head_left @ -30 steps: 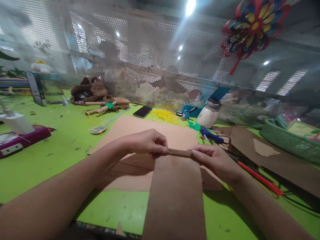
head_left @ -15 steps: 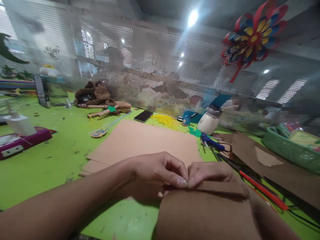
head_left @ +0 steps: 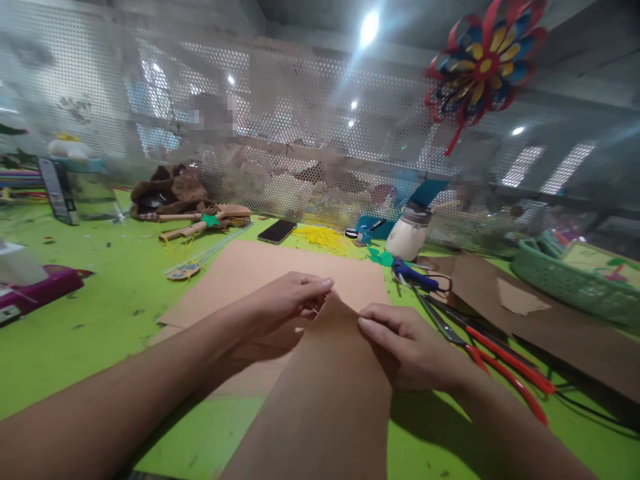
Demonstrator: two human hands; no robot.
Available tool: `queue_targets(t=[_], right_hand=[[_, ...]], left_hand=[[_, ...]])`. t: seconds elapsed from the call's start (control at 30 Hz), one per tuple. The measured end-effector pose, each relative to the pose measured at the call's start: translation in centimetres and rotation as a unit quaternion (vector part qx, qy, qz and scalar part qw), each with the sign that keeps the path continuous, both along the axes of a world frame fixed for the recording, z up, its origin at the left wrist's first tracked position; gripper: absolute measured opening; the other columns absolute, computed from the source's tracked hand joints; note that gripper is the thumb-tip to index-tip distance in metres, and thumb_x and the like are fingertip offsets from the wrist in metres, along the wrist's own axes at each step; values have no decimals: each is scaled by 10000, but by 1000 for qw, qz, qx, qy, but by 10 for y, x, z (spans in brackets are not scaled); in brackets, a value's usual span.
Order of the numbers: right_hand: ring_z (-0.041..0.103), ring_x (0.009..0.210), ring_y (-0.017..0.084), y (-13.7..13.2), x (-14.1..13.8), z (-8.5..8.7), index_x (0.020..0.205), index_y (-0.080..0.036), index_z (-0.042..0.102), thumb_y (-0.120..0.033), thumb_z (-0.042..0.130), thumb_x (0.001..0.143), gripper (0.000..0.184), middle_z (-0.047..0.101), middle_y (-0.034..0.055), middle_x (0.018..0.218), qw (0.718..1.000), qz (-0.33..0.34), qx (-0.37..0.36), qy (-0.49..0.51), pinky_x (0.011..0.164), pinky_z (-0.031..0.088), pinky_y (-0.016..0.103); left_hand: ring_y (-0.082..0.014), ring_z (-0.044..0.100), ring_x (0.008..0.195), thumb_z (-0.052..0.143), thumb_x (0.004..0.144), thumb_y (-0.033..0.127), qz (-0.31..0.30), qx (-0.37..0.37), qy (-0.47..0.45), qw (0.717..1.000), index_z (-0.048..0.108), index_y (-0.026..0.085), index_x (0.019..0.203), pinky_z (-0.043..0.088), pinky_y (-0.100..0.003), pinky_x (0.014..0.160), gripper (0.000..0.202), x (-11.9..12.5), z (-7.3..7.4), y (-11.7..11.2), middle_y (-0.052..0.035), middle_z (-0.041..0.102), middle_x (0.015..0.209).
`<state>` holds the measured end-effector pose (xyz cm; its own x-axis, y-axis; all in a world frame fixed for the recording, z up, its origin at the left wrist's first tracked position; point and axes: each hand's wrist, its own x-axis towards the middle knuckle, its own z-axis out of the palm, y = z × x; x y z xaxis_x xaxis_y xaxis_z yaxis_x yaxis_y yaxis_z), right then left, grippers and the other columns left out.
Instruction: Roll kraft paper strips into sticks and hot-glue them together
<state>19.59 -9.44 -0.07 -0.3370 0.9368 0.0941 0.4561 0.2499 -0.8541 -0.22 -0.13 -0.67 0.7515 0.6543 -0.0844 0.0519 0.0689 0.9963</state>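
A sheet of brown paper [head_left: 330, 393] rises toward me, its far end narrowed to a peak between my two hands. My left hand [head_left: 295, 297] pinches the tip of that peak between thumb and fingers. On the right edge of the same paper, my right hand [head_left: 407, 343] grips with thumb on top; its fingers behind the paper are partly hidden. Beneath and beyond my hands lie flat sheets of lighter brown paper [head_left: 270, 267], stacked on the green table [head_left: 115, 300].
Right of my hand lie orange-handled scissors [head_left: 493, 360], a blue glue gun [head_left: 415, 275] and dark brown card [head_left: 565, 333]. Behind stand a white jar [head_left: 409, 233] and a green basket [head_left: 565, 280]. A phone [head_left: 277, 231] and yellow strips [head_left: 323, 240] lie at the back.
The folded edge that both hands pressed together has come up into a pointed peak. My hands have moved apart, the right one now at the paper's right side. The view has shifted slightly right.
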Motion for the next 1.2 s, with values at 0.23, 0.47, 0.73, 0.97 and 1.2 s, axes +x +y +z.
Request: queue_targets(t=[0.23,0.47,0.73,0.97,1.2], right_hand=[[482,663,123,5,-3,-4,716,-164,532,-280,413,915,259,537,-13,691,990,-5,60,-129,597,375,231],[597,759,165,9,0,-13,906,-167,666,-259,516,852,184,677,32,840,992,-77,83,-48,655,464,257],[670,891,216,11,4,-17,945,-205,729,-193,576,780,225,733,49,967,983,-125,131,11,786,535,324],[676,872,184,11,4,-23,959,-213,720,-178,568,812,215,733,44,969,974,-118,191,-32,759,531,277],[648,832,174,12,8,-29,1060,-226,662,-142,541,831,272,709,54,935,947,-45,314,-60,711,499,285]], left_hand=[[-131,522,691,664,708,389,-70,118,80,987,657,129,838,382,-240,647,291,5,-2,-9,-6,623,747],[-115,523,650,679,679,273,23,119,47,991,649,110,780,393,-223,613,194,8,-2,-6,-5,620,699],[-98,495,555,608,728,249,-3,135,17,991,675,130,828,376,-210,532,169,3,-8,2,0,592,635],[-152,579,743,529,669,121,-37,105,-12,994,687,143,942,436,-247,665,316,-1,-2,-1,-58,677,870],[-134,492,575,415,851,482,-51,133,51,989,675,103,797,390,-254,584,463,-4,6,-2,-18,563,575]])
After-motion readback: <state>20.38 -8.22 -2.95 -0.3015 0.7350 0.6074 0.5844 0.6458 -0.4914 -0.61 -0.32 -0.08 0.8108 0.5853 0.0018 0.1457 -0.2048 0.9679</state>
